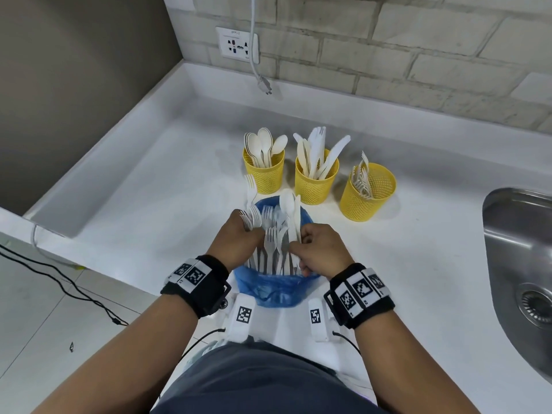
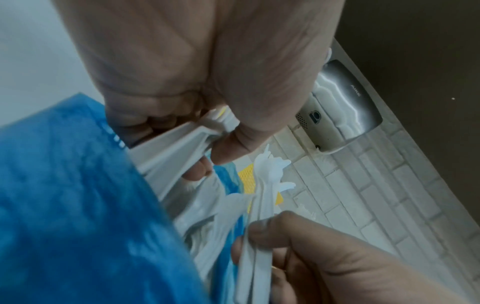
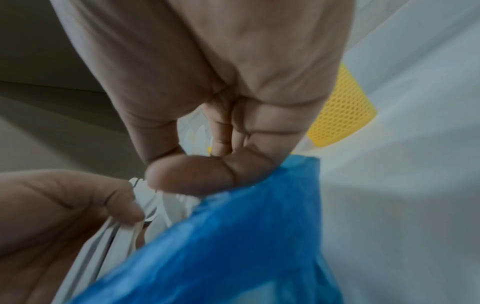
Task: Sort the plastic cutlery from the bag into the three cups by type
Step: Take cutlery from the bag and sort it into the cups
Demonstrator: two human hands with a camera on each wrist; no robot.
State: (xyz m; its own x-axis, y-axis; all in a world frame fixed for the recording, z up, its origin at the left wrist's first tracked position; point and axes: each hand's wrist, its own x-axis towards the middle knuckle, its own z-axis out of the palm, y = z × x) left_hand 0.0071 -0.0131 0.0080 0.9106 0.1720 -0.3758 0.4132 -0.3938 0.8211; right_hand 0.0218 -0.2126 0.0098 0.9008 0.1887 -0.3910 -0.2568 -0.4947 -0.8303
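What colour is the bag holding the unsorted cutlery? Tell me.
Blue; the bag shows best in the head view.

On the table (image 1: 167, 186), 3 cups stood in a row behind the bag (image 1: 277, 291): spoon cup (image 1: 264, 174) left, knife cup (image 1: 316, 182) middle, fork cup (image 1: 367, 194) right. The sink (image 1: 519, 264) lay farther right.

A white countertop (image 1: 167, 186) runs to a raised lip at the far edge, under a wall of pale brick tiles (image 1: 418, 34). A white socket plate (image 1: 237, 43) sits in that wall, a white cable (image 1: 254, 55) dangling past it — plug end loose. Far left, a grey-brown wall (image 1: 74, 70). Right, a steel sink (image 1: 519, 264). Near left, pale floor tiles (image 1: 44, 309) crossed by a black cable (image 1: 59, 279).
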